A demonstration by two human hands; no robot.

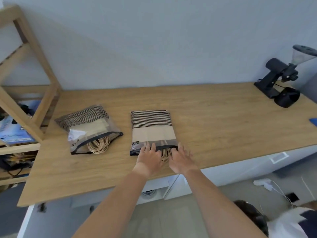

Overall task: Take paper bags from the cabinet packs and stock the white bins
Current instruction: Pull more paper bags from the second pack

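Two clear plastic packs of striped brown paper bags lie flat on the wooden counter [214,117]. The nearer pack [151,129] lies in the middle, its open end toward me with twine handles sticking out. My left hand [150,156] rests on that open end with fingers spread, fingertips at the dark rim. On the right side of the same opening lies my right hand [181,158], also spread. Neither hand grips anything. The second pack [89,127] lies to the left, turned at an angle, handles spilling out. No white bins are in view.
A black coffee grinder [283,78] with a black cup stands at the counter's far right. A wooden shelf frame [42,78] holding blue boxes rises at the left. White cabinets [240,169] run below the counter. Another person's head and shoulder [274,220] show at bottom right.
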